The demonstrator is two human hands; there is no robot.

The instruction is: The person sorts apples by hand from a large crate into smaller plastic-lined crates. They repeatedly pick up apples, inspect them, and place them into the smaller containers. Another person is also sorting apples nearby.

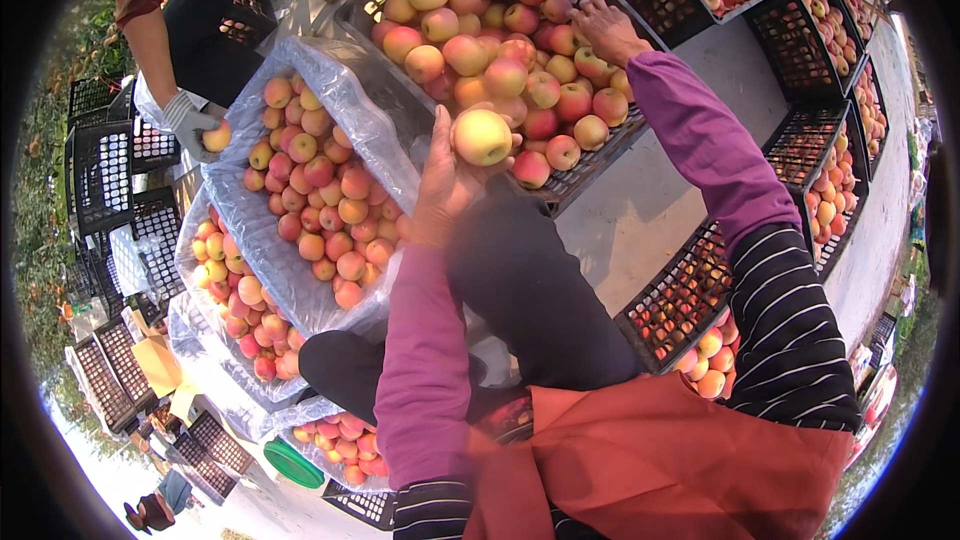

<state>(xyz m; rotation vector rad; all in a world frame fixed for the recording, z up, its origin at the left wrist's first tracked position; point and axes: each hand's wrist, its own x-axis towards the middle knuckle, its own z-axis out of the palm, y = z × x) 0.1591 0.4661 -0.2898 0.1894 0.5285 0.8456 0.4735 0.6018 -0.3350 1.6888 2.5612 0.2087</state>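
A yellow-green apple [482, 138] rests in my left hand [448, 184], against the palm and fingers. Below and beyond it stands a black plastic crate [600, 159] heaped with red and yellow apples [507, 77]. My right hand [609, 31] reaches onto the right side of that heap, its fingers bent over the apples; whether it grips one cannot be made out. To the left of my left hand, a crate lined with clear plastic film [259, 240] holds more apples [319, 171].
A co-worker's gloved hand [193, 127] holds an apple at the left. More lined crates of apples [247, 300] lie at lower left. Black crates [802, 52] filled with apples line the right side. Empty-looking black crates [101, 176] are stacked at far left, and a green lid [293, 463] lies below.
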